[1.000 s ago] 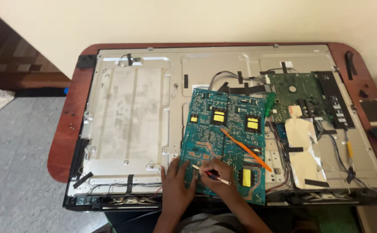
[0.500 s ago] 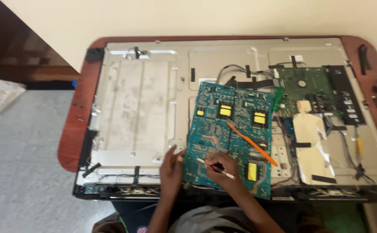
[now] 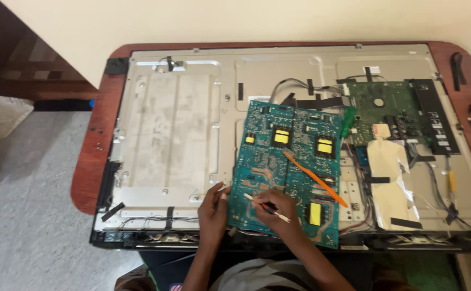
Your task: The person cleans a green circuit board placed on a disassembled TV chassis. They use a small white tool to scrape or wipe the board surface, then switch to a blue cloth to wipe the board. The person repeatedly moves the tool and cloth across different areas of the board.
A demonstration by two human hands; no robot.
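Note:
A teal circuit board (image 3: 289, 161) with yellow blocks lies solder side up on the metal back of an opened flat television (image 3: 165, 134). My left hand (image 3: 214, 207) steadies the board's lower left edge with its fingers. My right hand (image 3: 278, 210) rests on the board's lower middle and holds a thin white stick (image 3: 265, 208) with a dark grip like a pen. An orange rod (image 3: 316, 179) lies slantwise across the board, untouched.
A green main board (image 3: 386, 108) with cables and a taped white sheet (image 3: 391, 172) sit to the right inside the television. The set lies on a red-brown wooden table (image 3: 87, 161). Grey floor is at left, a cream wall behind.
The view has shifted slightly, so the television sits a little further right in the picture. Both hands stay at the board's lower edge; the right hand's stick has barely moved.

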